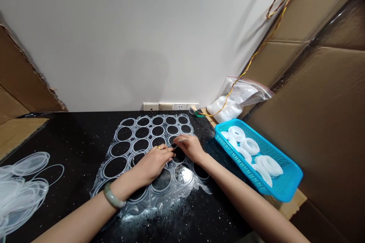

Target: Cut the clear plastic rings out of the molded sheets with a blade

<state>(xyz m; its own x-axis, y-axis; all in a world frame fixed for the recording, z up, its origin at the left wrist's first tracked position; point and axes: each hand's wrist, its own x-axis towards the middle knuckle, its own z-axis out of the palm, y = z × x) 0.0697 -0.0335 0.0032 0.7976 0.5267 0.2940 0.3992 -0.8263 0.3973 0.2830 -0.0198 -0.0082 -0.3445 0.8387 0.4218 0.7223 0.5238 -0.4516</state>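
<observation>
A translucent molded sheet [128,207] with rows of round openings lies on the black countertop. My left hand [156,161], wearing a ring and a green bangle, rests over its middle with the fingers bent together. Thin translucent rings [136,153] overlap the sheet beside that hand and run under it; the palm side is hidden. Just to the right, my right hand [190,147] pinches at the edge of an opening, with a pale sliver of a translucent ring between thumb and fingers. The fingertips of both hands are close together.
Loose translucent rings [28,193] are heaped at the left. A blue basket [289,186] with several white ring bundles stands at the right. Behind it sit a plastic bag [228,108] and a twisted wire [258,50]. Sockets [180,106] line the wall; cardboard [322,114] flanks the counter.
</observation>
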